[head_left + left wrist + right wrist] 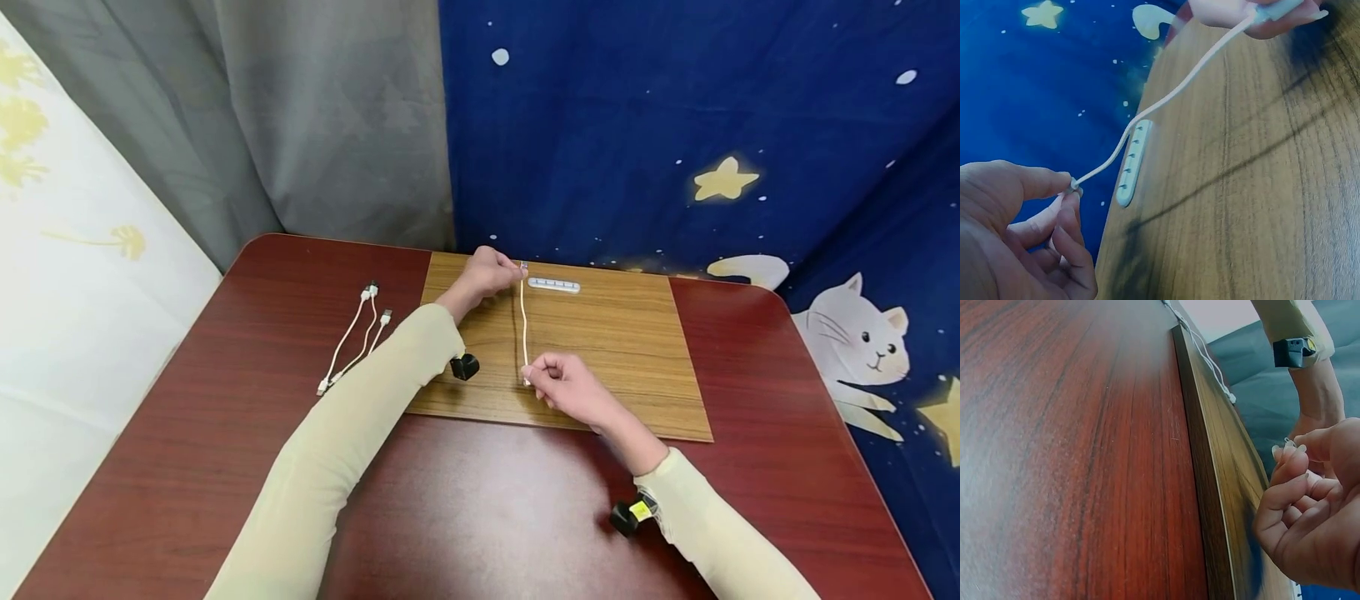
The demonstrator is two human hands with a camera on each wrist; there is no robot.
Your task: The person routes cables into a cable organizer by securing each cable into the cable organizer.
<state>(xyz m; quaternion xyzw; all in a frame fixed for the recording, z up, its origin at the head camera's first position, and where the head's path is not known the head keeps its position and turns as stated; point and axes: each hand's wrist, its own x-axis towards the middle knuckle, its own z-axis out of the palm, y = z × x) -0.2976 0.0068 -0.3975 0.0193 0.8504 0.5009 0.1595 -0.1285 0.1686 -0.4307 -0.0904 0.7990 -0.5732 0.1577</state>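
A short white charging cable [524, 321] is stretched between both hands above the wood-grain board. My left hand [483, 273] pinches its far end near the board's back edge, where a metal plug tip shows past the fingers. Closer to me, my right hand [570, 385] pinches the other end between thumb and forefinger. In the left wrist view the cable [1179, 87] hangs clear of the board, its shadow below. Just right of my left hand lies a pale cable-clip strip [553, 285] with several slots. Fingers partly hide both connectors.
The wood-grain board [615, 358] lies on a dark red table [487, 500]. Several more white cables [348, 342] lie left of the board, partly behind my left sleeve. A blue star-patterned curtain [600, 125] hangs right behind the table's back edge.
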